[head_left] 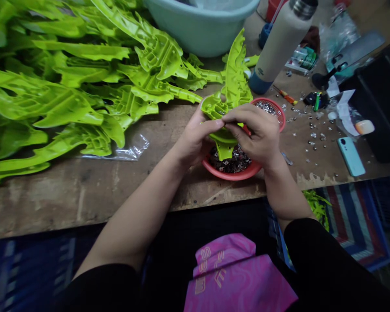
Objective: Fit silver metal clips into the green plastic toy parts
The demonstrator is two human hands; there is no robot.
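Observation:
My left hand (193,141) holds a lime-green moulded plastic part (222,108) from below, and its fingers reach up around the part's curved base. My right hand (255,132) is curled over the same part, with its fingertips pressed against it. A small red item (246,129) shows under my right palm, but I cannot tell what it is. Just beneath both hands sits a red plastic bowl (234,174) holding dark and silvery small pieces. Several similar lime-green leaf-shaped parts (61,102) lie heaped to the left.
The worn wooden table (84,190) holds a pale blue basin (198,32), a water bottle (281,43), an orange-handled screwdriver (285,96), scattered metal studs (312,130) and a phone (351,157). A pink cloth (234,277) lies below the table edge.

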